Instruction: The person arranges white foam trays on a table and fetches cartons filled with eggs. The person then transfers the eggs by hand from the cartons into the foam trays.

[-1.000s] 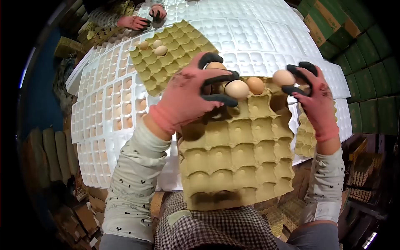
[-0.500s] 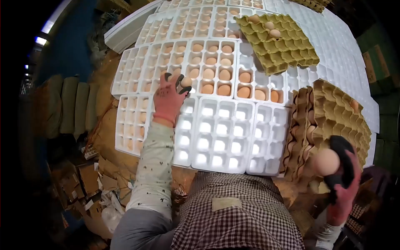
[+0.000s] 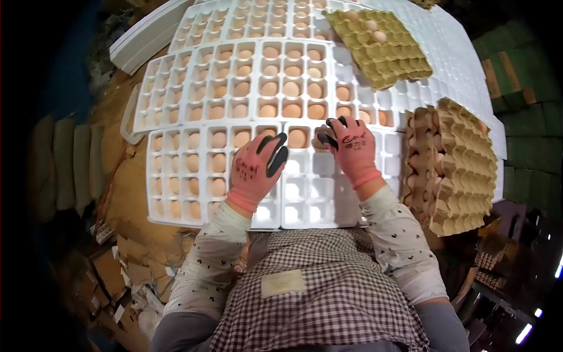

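Observation:
Two gloved hands, pink with black fingertips, are over the near row of white foam egg trays (image 3: 287, 223). My left hand (image 3: 253, 170) has its fingers curled down over a cell; what they hold, if anything, is hidden. Just beyond those fingers, a brown egg (image 3: 267, 133) shows in part. Between the hands another egg (image 3: 298, 139) sits in its cell. My right hand (image 3: 353, 149) is closed around an egg (image 3: 321, 141) at the tray's back row, its thumb and fingers on either side.
More foam trays filled with eggs (image 3: 291, 89) stretch behind and left. At right stand upright brown pulp egg cartons (image 3: 460, 170) with eggs between them. A yellowish pulp carton (image 3: 384, 50) with several eggs lies on the far trays. Cardboard boxes (image 3: 111, 270) lie at lower left.
My right hand has moved left from the pulp cartons to the foam tray with an egg. My left hand has come down and nearer; the egg formerly visible in it is out of sight.

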`<control>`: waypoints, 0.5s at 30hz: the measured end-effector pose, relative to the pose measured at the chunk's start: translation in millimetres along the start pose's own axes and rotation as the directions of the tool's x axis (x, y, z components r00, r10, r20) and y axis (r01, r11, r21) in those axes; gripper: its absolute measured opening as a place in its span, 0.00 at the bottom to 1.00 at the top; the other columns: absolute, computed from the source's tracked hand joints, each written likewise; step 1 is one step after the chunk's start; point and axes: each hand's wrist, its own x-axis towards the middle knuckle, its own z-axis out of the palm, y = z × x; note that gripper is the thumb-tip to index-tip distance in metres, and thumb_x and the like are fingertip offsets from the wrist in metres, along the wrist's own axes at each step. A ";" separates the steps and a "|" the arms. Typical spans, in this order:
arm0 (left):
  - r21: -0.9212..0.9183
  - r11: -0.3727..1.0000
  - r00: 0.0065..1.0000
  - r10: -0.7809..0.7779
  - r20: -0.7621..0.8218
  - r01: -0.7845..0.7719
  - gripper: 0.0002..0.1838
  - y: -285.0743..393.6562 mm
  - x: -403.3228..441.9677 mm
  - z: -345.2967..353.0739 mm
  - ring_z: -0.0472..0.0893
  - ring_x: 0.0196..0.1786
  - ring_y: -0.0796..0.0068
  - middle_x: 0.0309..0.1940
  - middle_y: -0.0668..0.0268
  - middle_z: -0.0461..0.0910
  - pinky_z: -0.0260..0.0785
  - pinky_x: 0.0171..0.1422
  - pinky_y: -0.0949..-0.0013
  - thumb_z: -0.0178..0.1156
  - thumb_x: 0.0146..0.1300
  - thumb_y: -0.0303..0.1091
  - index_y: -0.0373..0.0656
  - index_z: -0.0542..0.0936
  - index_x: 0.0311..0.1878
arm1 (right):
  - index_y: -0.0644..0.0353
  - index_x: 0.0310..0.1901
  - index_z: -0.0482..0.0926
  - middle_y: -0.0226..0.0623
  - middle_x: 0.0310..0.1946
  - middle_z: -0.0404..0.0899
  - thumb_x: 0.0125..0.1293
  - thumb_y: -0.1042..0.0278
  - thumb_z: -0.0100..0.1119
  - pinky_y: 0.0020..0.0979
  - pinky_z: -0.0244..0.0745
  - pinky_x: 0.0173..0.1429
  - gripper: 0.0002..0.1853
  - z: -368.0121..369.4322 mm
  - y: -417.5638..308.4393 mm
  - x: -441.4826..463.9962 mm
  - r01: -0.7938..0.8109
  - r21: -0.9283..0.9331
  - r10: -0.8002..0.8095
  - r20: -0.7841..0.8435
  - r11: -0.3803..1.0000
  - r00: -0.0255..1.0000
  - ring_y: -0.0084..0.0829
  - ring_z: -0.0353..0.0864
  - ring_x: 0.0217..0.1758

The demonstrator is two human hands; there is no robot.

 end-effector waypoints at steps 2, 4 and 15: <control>0.065 0.998 1.000 0.006 0.013 -0.007 0.28 -0.2 -14.8 25.0 0.71 0.58 0.50 0.57 0.56 0.73 0.63 0.66 0.51 0.67 0.50 0.31 0.48 0.78 0.59 | 0.47 0.45 0.79 0.32 0.42 0.77 0.50 0.57 0.74 0.41 0.72 0.51 0.20 4.0 8.1 -4.9 -0.006 -0.078 0.007 0.010 0.997 1.000 0.39 0.77 0.47; 0.132 0.991 0.999 0.030 0.033 -0.034 0.28 -15.2 -20.1 51.0 0.71 0.59 0.50 0.57 0.55 0.73 0.62 0.66 0.50 0.63 0.50 0.26 0.47 0.78 0.59 | 0.47 0.45 0.80 0.32 0.42 0.77 0.53 0.56 0.72 0.41 0.71 0.53 0.18 -22.0 14.8 -14.3 -0.055 0.005 0.055 0.005 0.998 0.998 0.39 0.77 0.48; 0.225 0.974 0.998 -0.042 0.047 0.031 0.25 -6.5 -17.3 48.9 0.70 0.60 0.49 0.57 0.54 0.72 0.60 0.67 0.48 0.65 0.54 0.29 0.45 0.75 0.58 | 0.56 0.53 0.80 0.45 0.43 0.84 0.62 0.53 0.67 0.37 0.79 0.45 0.22 -183.0 365.1 -49.8 -0.423 0.015 0.421 -0.118 0.906 0.899 0.42 0.85 0.40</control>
